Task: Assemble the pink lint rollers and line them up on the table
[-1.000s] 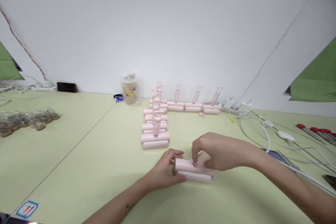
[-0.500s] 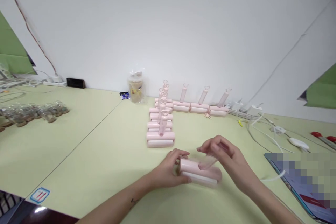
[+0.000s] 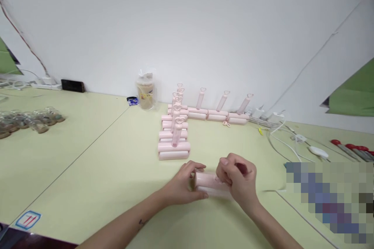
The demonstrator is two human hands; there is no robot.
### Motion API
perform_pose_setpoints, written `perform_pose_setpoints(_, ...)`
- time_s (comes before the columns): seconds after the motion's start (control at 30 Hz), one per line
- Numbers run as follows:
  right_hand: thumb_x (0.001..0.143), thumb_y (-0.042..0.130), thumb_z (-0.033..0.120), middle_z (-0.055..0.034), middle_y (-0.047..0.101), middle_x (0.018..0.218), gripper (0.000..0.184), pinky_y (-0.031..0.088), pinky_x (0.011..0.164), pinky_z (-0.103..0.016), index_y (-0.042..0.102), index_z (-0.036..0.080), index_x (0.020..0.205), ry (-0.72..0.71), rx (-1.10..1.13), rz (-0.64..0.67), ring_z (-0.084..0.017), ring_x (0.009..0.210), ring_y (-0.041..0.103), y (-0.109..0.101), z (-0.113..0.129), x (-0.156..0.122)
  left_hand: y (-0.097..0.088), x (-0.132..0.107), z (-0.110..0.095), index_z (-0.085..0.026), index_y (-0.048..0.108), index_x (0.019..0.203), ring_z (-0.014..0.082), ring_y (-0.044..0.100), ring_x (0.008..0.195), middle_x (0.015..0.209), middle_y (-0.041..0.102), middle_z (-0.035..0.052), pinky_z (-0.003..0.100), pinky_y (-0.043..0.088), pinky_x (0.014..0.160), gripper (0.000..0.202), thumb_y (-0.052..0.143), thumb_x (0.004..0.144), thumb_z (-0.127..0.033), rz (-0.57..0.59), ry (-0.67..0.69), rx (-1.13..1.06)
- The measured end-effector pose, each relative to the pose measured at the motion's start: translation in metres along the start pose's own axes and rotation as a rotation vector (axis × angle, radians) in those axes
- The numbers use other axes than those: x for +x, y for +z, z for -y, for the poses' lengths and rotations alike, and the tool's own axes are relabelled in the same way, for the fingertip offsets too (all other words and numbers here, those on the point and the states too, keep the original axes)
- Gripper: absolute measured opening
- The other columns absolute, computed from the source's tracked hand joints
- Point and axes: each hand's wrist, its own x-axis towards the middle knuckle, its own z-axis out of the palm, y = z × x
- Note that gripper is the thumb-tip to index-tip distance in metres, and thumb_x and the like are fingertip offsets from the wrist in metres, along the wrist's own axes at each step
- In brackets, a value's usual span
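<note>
Near the front of the table, a pink lint roller point(image 3: 205, 180) with a white strip lies sideways between my hands. My left hand point(image 3: 181, 187) grips its left end, thumb in front and fingers behind. Over the right part, my right hand point(image 3: 240, 177) is closed in a fist around the roller's handle, which the fingers mostly hide. Beyond them a column of matching pink lint rollers point(image 3: 173, 147) stands with clear, heart-topped handles pointing up. Several more rollers point(image 3: 217, 115) form a row along the wall.
A bagged drink cup point(image 3: 146, 95) stands by the wall, with a black phone point(image 3: 73, 85) farther left. Small glass jars point(image 3: 39, 124) cluster at the left. White cables and adapters point(image 3: 318, 152) spread at the right, near red-ended tools point(image 3: 353, 148). A small pink piece point(image 3: 226, 124) lies before the row.
My right hand has moved down and left, and its fingers have closed tightly over the roller's handle. My left hand keeps its hold. The view has shifted slightly right.
</note>
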Motion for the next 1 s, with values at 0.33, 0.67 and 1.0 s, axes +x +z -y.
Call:
perform_pose_setpoints(0.33, 0.069, 0.060, 0.028, 0.0097, 0.030, 0.034, 0.036, 0.018, 0.033, -0.021, 0.035, 0.022, 0.044, 0.122, 0.064, 0.265, -0.005, 0.031, 0.022, -0.005, -0.001, 0.014, -0.001, 0.000, 0.000, -0.021, 0.045, 0.115, 0.0219, 0.046, 0.106, 0.114, 0.050, 0.0070, 0.034, 0.040, 0.088, 0.057, 0.071, 0.064, -0.024, 0.006, 0.011, -0.009)
perform_pose_setpoints(0.67, 0.063, 0.065, 0.032, 0.0114, 0.026, 0.033, 0.041, 0.015, 0.030, -0.018, 0.031, 0.022, 0.043, 0.193, 0.181, 0.415, -0.003, 0.028, 0.017, -0.011, -0.010, 0.015, -0.003, 0.000, 0.002, -0.019, 0.044, 0.117, 0.0221, 0.047, 0.105, 0.115, 0.048, 0.0080, 0.035, 0.040, 0.090, 0.062, 0.072, 0.063, -0.024, 0.040, -0.007, -0.040)
perform_pose_setpoints(1.0, 0.063, 0.062, 0.059, 0.0012, 0.056, 0.049, 0.041, 0.046, 0.046, -0.028, 0.053, 0.019, 0.062, 0.023, -0.094, 0.455, -0.013, 0.042, 0.052, -0.012, -0.003, 0.018, -0.010, -0.001, -0.011, -0.022, 0.044, 0.116, 0.0215, 0.048, 0.104, 0.112, 0.049, 0.0048, 0.033, 0.040, 0.090, 0.061, 0.069, 0.060, -0.019, 0.081, -0.105, -0.005)
